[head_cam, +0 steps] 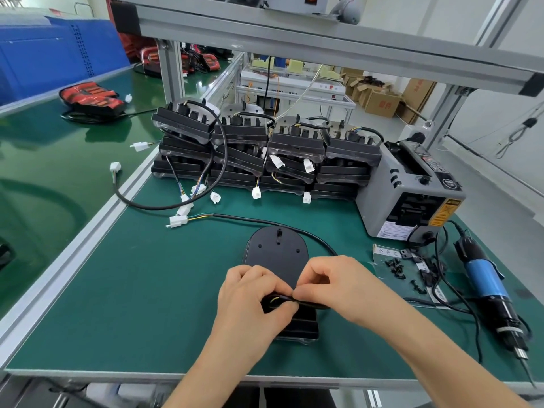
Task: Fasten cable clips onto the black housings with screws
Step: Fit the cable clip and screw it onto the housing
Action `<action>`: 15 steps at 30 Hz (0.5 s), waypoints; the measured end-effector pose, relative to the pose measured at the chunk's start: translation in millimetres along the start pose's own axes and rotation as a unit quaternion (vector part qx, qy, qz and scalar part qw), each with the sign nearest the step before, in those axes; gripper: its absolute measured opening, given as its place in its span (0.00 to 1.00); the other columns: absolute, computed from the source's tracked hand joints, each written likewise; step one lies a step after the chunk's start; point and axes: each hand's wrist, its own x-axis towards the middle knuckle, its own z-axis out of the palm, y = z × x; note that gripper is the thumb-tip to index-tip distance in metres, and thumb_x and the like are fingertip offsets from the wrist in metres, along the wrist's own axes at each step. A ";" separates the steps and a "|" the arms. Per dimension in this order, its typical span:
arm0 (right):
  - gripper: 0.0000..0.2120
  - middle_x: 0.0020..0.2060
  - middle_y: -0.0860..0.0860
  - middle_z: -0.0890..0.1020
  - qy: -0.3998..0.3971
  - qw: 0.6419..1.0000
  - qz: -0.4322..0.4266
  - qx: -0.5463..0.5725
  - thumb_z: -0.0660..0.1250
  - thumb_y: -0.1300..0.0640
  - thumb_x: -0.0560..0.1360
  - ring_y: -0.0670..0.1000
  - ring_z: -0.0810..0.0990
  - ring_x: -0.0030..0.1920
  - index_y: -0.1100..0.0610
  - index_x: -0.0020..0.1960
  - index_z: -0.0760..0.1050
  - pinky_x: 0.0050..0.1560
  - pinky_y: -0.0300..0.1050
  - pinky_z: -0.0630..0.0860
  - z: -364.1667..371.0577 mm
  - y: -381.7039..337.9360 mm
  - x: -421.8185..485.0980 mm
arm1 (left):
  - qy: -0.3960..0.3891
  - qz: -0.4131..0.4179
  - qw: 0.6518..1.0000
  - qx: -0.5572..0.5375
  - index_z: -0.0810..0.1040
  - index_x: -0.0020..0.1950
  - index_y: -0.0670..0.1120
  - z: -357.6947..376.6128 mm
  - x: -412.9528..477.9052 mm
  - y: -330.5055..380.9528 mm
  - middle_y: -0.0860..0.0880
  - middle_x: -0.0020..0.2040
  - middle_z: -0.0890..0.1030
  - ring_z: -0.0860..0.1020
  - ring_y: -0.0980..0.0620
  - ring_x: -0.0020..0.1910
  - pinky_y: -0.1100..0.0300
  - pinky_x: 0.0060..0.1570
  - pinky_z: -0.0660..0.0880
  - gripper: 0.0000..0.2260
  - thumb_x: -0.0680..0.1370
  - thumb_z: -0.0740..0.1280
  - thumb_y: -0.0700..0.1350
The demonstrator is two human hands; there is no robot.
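Observation:
A black housing (pixel 276 248) lies flat on the green mat in front of me, its rounded end pointing away. Its black cable (pixel 265 221) loops from the right side round to a white connector (pixel 177 221) on the left. My left hand (pixel 250 301) and my right hand (pixel 329 281) meet over the housing's near end. Both pinch the cable (pixel 309 304) where it leaves the housing, fingers curled round it. Whether a clip sits between the fingertips is hidden. Loose black screws (pixel 396 266) and small black clips (pixel 426 275) lie on paper to the right.
A stack of black housings (pixel 265 154) with dangling white connectors fills the back of the mat. A grey tape dispenser (pixel 412 189) stands at the right. A blue electric screwdriver (pixel 488 293) lies at the right edge with its cords. A green conveyor (pixel 44 160) runs along the left.

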 end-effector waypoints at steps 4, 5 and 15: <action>0.06 0.32 0.35 0.79 0.001 1.000 -0.013 -0.022 0.71 0.49 0.70 0.37 0.75 0.34 0.44 0.35 0.77 0.34 0.30 0.68 0.5 0.6 1.2 | -0.016 -0.014 0.999 -0.040 0.78 0.42 0.59 -8.0 -1.6 -3.2 0.69 0.48 0.73 0.66 0.65 0.58 0.75 0.53 0.63 0.07 0.69 0.73 0.48; 0.06 0.31 0.35 0.79 -0.008 1.000 -0.011 -0.016 0.71 0.49 0.70 0.36 0.74 0.33 0.44 0.35 0.78 0.34 0.29 0.68 -0.2 0.9 2.2 | -0.019 -0.022 0.998 -0.056 0.78 0.44 0.60 -12.5 -2.5 -5.6 0.69 0.49 0.72 0.67 0.65 0.58 0.77 0.52 0.63 0.08 0.70 0.73 0.47; 0.07 0.37 0.43 0.82 -0.132 0.990 0.012 0.038 0.73 0.55 0.70 0.40 0.76 0.39 0.45 0.35 0.80 0.49 0.42 0.74 -8.0 -0.3 20.2 | -0.043 0.047 0.997 -0.032 0.75 0.38 0.61 -22.1 -8.2 -14.2 0.61 0.48 0.74 0.72 0.55 0.53 0.72 0.50 0.64 0.14 0.73 0.72 0.41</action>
